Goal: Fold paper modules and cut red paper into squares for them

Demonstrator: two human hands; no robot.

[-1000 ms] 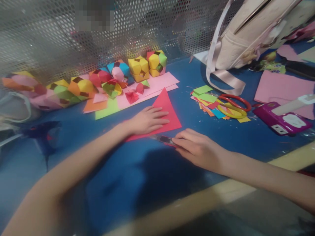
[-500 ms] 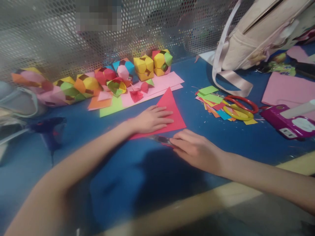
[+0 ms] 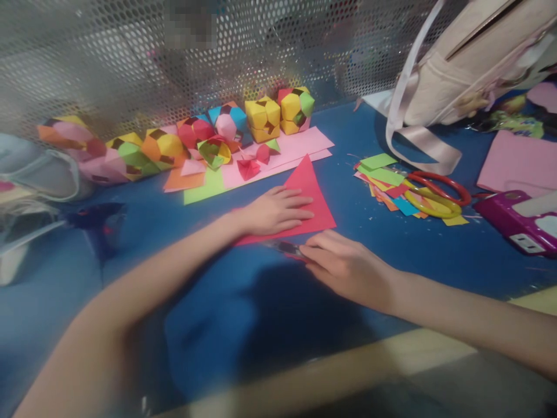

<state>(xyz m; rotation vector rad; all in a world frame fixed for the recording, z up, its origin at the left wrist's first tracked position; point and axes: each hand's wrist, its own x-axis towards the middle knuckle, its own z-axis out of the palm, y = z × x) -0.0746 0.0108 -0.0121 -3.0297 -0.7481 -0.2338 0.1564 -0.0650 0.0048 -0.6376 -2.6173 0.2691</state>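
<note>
My left hand (image 3: 278,210) lies flat with its fingers stretched out, pressing on a folded red sheet of paper (image 3: 318,203). A pointed corner of that sheet sticks out beyond my fingertips. In my right hand (image 3: 346,264) is a utility knife (image 3: 287,248), gripped with the fingers wrapped round its handle. Its blade points left along the paper's near edge, below my left hand. Whether the blade touches the paper I cannot tell.
Behind the paper, folded paper balls (image 3: 263,119) line a perforated metal screen (image 3: 261,52). Pink sheets (image 3: 304,142) lie before them. Scissors (image 3: 439,200) rest on paper scraps at right, near a purple power strip (image 3: 513,217). A glue gun (image 3: 98,226) stands left; a pale bag (image 3: 444,75) leans behind.
The view has turned slightly left, so the table things appear farther right. My hands, the red paper and the knife keep nearly the same position relative to each other.
</note>
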